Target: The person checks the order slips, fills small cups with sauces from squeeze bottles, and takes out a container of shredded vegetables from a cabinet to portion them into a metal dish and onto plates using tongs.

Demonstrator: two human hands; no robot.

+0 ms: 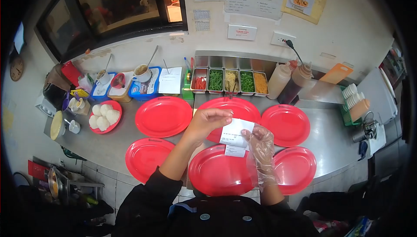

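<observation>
In the middle of the head view, a printed paper receipt (234, 129) is held up over the red plates. My bare left hand (207, 123) pinches at its upper left corner. My right hand (262, 145), in a clear plastic glove, grips the receipt's right edge between thumb and fingers. A second, smaller printed slip (235, 151) hangs below the first; whether the two are joined I cannot tell. Beneath my hands lie a front red oval plate (213, 174) and a back red oval plate (208, 106), the latter partly hidden.
More red plates (163, 116) flank these on the steel counter (332, 143). Behind stand metal tubs of chopped toppings (215, 80) and sauce bottles (295, 82). At left are a plate of rice mounds (104, 116) and a blue tub (145, 87) with a ladle cup.
</observation>
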